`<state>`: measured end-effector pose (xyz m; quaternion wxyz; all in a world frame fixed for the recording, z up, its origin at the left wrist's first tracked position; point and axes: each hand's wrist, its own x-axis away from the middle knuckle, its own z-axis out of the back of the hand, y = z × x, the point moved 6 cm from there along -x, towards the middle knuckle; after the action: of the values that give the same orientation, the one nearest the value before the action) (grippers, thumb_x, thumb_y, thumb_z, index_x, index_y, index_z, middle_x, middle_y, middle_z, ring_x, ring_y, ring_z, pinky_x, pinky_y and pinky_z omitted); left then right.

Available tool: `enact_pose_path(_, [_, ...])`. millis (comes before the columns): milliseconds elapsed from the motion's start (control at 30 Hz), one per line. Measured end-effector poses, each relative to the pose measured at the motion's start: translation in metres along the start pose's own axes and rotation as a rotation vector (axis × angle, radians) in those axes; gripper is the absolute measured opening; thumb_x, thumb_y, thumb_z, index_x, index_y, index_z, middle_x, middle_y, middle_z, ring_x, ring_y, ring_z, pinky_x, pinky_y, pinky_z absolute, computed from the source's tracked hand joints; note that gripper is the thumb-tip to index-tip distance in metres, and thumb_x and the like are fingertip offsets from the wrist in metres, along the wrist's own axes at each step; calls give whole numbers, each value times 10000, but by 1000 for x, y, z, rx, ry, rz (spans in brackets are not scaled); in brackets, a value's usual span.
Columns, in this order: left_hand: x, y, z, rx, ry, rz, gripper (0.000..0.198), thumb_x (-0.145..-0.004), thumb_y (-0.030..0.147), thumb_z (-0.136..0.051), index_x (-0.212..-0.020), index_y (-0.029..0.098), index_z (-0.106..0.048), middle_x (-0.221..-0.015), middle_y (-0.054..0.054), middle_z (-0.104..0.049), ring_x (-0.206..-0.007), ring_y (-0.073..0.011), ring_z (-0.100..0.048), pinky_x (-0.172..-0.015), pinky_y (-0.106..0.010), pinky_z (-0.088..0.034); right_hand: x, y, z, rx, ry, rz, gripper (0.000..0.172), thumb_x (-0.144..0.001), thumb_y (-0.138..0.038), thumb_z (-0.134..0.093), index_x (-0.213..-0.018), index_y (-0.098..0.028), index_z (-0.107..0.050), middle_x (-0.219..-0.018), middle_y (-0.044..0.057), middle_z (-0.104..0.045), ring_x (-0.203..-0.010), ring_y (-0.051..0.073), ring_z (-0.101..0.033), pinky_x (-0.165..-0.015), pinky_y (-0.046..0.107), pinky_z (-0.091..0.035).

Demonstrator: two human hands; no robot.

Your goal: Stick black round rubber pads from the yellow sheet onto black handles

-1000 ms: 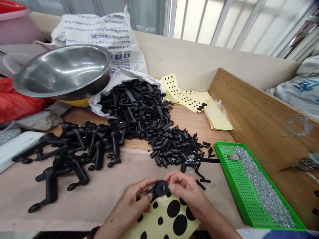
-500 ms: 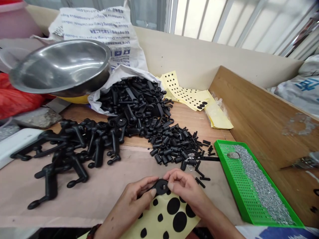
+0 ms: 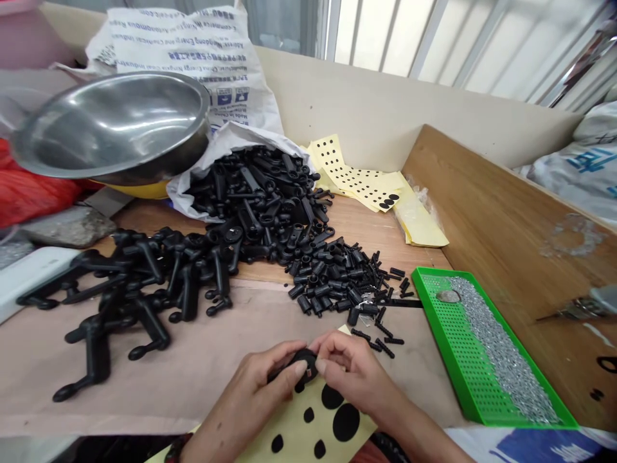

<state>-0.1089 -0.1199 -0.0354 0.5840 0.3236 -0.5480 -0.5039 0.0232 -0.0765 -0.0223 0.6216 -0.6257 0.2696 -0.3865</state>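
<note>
My left hand (image 3: 258,389) is closed around a black plastic crank handle (image 3: 308,357), whose round end shows between my two hands. A small hole with something in its middle is seen in that end. My right hand (image 3: 354,373) pinches at the right edge of the same round end; whether its fingertips also hold a small sticker is hidden. Beneath both hands lies a yellow sheet (image 3: 289,421) of black stickers, large round ones and small drop-shaped ones. Part of the sheet is covered by my hands.
Finished-looking black crank handles (image 3: 144,276) lie at left. More black parts (image 3: 250,186) spill from a white sack (image 3: 236,138), beside small black sleeves and screws (image 3: 332,276). A green tray (image 3: 448,347) holds small metal pieces at right. A steel basin (image 3: 120,122) stands behind; sticker sheets (image 3: 357,177) lie further back.
The crank handle's round end has turned and tilted, and my right fingers have shifted slightly left against it. A corner of the sheet now shows behind my right hand. The view has shifted slightly.
</note>
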Motion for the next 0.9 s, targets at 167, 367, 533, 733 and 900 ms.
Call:
enact_pose_path(167, [-1,-3,-6,205,-42,5,330,-828,378,-579,-1098,196,-636,-770,4,-659,-588,-104,-512,-516,-163,-432,4,-1,2,-41,5,17,88,-723,-188,-570,-636,-171,-568,-845,30,-636,-718,132,-563,-628,221,-427])
enact_pose_path(367, [4,-12,-5,319,46,32,354,-750,444,-662,-985,179,-646,-723,3,-649,-587,-111,-508,-521,-177,-437,7,22,1,-448,-8,-180,285,-730,-413,-685,-792,-136,-709,-798,55,-668,-712,149,-598,-732,282,-460])
enact_pose_path(533, [11,-4,1,321,171,58,374,-706,464,-681,-942,176,-642,-683,10,-648,-534,-108,-489,-500,-191,-430,8,23,-5,-431,33,-114,310,-768,-446,-667,-819,-142,-696,-841,56,-666,-785,165,-605,-778,295,-458])
enact_pose_path(733, [24,1,5,321,233,114,363,-704,468,-671,-932,185,-660,-671,17,-642,-517,-107,-485,-517,-204,-437,7,18,-14,-632,19,-147,314,-778,-450,-648,-869,-154,-596,-833,65,-658,-786,174,-625,-761,312,-465])
enact_pose_path(900, [29,4,-3,233,233,43,349,-724,438,-656,-969,191,-663,-682,5,-640,-577,-135,-510,-523,-204,-441,10,5,-19,-56,-49,27,255,-870,-407,-531,-1008,-200,-587,-876,30,-610,-797,157,-567,-707,258,-428])
